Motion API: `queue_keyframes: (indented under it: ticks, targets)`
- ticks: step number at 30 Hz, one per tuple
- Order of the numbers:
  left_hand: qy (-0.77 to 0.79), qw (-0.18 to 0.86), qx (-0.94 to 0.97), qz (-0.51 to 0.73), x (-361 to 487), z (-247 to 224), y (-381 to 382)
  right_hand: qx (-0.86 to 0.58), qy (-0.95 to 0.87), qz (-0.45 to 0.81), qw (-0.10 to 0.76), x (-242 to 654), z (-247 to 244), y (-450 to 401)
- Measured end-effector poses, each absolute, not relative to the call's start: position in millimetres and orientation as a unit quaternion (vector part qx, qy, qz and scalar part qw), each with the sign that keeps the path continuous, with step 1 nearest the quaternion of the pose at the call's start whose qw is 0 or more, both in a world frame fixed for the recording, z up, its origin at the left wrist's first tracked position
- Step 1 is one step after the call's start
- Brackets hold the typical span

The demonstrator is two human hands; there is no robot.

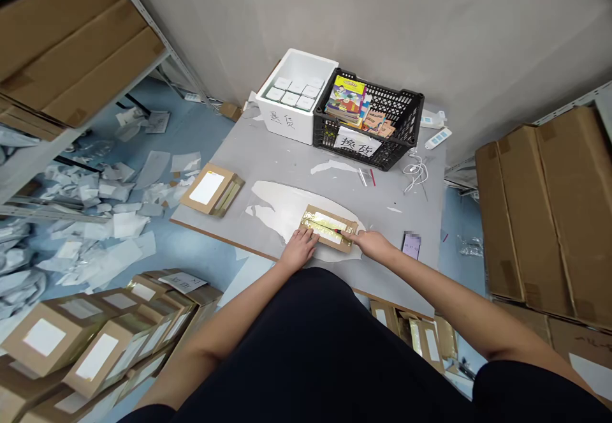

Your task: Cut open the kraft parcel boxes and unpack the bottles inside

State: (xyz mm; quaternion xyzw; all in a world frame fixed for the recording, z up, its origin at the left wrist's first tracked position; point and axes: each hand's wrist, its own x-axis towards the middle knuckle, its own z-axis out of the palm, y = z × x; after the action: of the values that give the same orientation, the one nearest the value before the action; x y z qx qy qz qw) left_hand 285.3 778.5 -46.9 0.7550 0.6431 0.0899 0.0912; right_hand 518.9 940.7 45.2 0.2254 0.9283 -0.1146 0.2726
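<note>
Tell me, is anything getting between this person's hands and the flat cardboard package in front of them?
Nothing visible does. The left hand and the right hand both touch the flat cardboard package, one at each side. A thin red-tipped item lies on the package by the right fingertips, but it blocks neither hand.

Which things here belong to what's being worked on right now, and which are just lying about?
In use:
left hand, flat on the packet
right hand, fingertips on the packet
gold-faced cardboard packet
white sheet beneath it

Lying about:
white foam box
black crate of books
second cardboard packet
phone
white cable
</note>
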Motion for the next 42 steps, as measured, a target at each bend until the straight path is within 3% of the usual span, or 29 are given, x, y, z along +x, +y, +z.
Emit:
queue_keyframes:
  ticks: [15,29,31,36,42]
  targets:
    - [0.641,0.101,0.758,0.062,287,-42,781,0.286,0.903,-0.097,0.306,579,64,929]
    - [0.618,0.094,0.780,0.032,284,-32,787,0.395,0.871,-0.159,0.246,626,49,907]
    - [0.617,0.099,0.780,0.034,283,-31,788,0.448,0.845,-0.215,0.198,640,39,900]
    - [0.599,0.128,0.789,0.048,273,-27,799,0.571,0.688,-0.447,-0.041,648,2,865]
    - [0.558,0.111,0.822,0.018,262,-27,841,0.614,0.488,-0.590,-0.192,598,-31,833]
